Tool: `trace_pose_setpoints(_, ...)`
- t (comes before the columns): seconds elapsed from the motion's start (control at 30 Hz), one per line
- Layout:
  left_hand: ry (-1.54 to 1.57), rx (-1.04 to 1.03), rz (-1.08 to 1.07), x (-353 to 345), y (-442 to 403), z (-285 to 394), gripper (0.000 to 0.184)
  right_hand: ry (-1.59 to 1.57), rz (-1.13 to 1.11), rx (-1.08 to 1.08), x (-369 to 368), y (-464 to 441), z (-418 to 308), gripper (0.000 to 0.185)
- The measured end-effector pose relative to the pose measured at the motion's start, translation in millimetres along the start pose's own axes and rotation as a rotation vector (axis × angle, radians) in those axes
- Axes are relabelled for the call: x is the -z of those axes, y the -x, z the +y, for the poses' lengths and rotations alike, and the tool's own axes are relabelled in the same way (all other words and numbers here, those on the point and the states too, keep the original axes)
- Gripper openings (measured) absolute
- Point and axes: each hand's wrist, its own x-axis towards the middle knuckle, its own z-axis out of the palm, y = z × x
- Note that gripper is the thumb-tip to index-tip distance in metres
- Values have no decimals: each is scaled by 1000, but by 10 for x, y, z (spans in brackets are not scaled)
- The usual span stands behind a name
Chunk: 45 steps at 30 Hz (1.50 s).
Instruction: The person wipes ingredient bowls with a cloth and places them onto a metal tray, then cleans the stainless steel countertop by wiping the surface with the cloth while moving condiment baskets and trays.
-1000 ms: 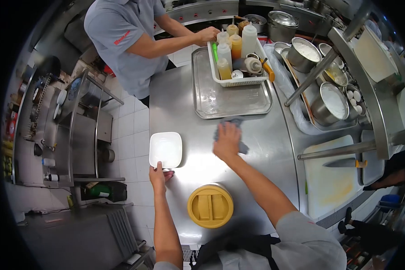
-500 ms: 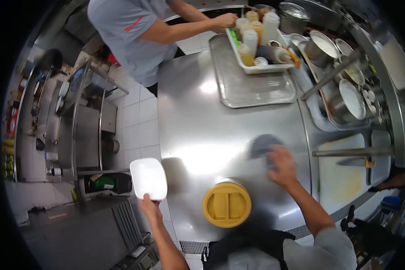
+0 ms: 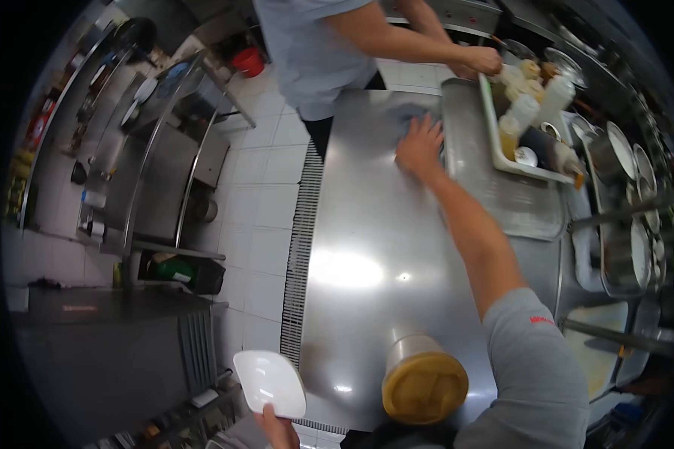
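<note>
A white rectangular dish is pinched at its near edge by my left hand, held out past the left side of the steel table. My right arm reaches across to the table's far end. There my right hand presses a grey-blue cloth against the surface, fingers over it, beside a metal tray. Part of the cloth is hidden under the hand. Close to my body stands a round container with a yellow lid.
A white bin of squeeze bottles sits on the tray, with a co-worker's hand at its far corner. Pots and a cutting board are at right. A floor drain grate runs along the table's left.
My right hand has moved with the cloth from the near right of the table to its far end. The dish is still in my left hand. The view has shifted.
</note>
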Motion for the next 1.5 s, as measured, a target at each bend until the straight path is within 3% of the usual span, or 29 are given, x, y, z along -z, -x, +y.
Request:
trace_pose_setpoints(0.03, 11, -2, 31, 158, 97, -40, 50, 14, -45, -104, -194, -341, -30, 66)
trace_pose_setpoints(0.07, -166, -42, 108, 332, 203, -95, 32, -28, -138, -117, -207, -574, -109, 68)
trace_pose_setpoints(0.1, -344, -75, 182, 442, 295, -140, 27, -65, -231, -130, -171, -781, -187, 70)
trace_pose_setpoints(0.13, -531, -100, 253, 531, 356, -172, 38, -77, -243, -110, -170, -862, -305, 70)
trace_pose_setpoints(0.23, -452, -48, 326, 432, 413, -110, 31, -17, -321, 165, -329, -935, -622, 69)
trace_pose_setpoints(0.33, -305, 10, 269, 236, 438, 27, 23, -321, -387, 602, -91, -280, -764, 59)
trace_pose_setpoints(0.4, -44, 7, 94, -10, 244, 146, 47, -426, -391, 900, 175, 526, -748, 49)
trace_pose_setpoints(0.43, -18, 22, 58, -124, 139, 192, 46, -548, -358, 988, 378, 1040, -686, 48)
trace_pose_setpoints(0.47, -9, 15, 39, -276, 26, 243, 46, -605, -628, 1094, 605, 1454, -583, 50)
trace_pose_setpoints(0.53, -46, 7, -56, -655, -181, 392, 46, -693, -859, 1204, 1336, 2148, -347, 54)
trace_pose_setpoints(0.6, -73, 1, -145, -994, -400, 466, 45, -756, -932, 1275, 1635, 2439, -29, 51)
trace_pose_setpoints(0.7, -134, -39, -237, -1615, -617, 574, 44, -829, -706, 1182, 1350, 2117, 342, 46)
trace_pose_setpoints(0.77, -174, -77, -301, -2003, -706, 618, 43, -520, -518, 787, 1169, 1597, 264, 46)
trace_pose_setpoints(0.8, -160, -97, -318, -2199, -713, 616, 43, -328, -355, 605, 1022, 1335, 209, 55)
trace_pose_setpoints(0.87, -195, -72, -442, -2489, -924, 525, 41, -162, -194, 204, 799, 1025, -100, 60)
trace_pose_setpoints(0.93, -93, -8, -424, -2946, -887, 554, 41, -214, -255, 249, 782, 1083, -325, 55)
trace_pose_setpoints(0.97, -115, 3, -447, -3117, -964, 525, 41, -373, -438, 410, 748, 1289, -319, 51)
trace_pose_setpoints(1.07, -150, -32, -510, -3670, -1083, 410, 40, -754, -576, 893, 1216, 2361, 29, 44)
trace_pose_setpoints(1.13, -201, 12, -490, -3956, -1115, 293, 40, -748, -854, 834, 1845, 2827, 403, 45)
trace_pose_setpoints(1.27, -209, 84, -651, -4124, -1014, 74, 38, -702, -633, 453, 2447, 3671, 1464, 43)
trace_pose_setpoints(1.33, -247, 188, -773, -4004, -840, 132, 51, -580, -536, 245, 2858, 3936, 1746, 44)
trace_pose_setpoints(1.37, -254, 191, -773, -3855, -716, 157, 51, -518, -504, 161, 2970, 4085, 1865, 45)
trace_pose_setpoints(1.43, -539, -10, -968, -3322, -426, 226, 64, -476, -473, 80, 3129, 4322, 1948, 45)
trace_pose_setpoints(1.47, -679, -4, -1117, -2958, -282, 264, 64, -389, -417, -2, 3204, 4390, 1955, 48)
trace_pose_setpoints(1.5, -799, -30, -1105, -2597, -35, 343, 60, -299, -359, -82, 3234, 4414, 1959, 52)
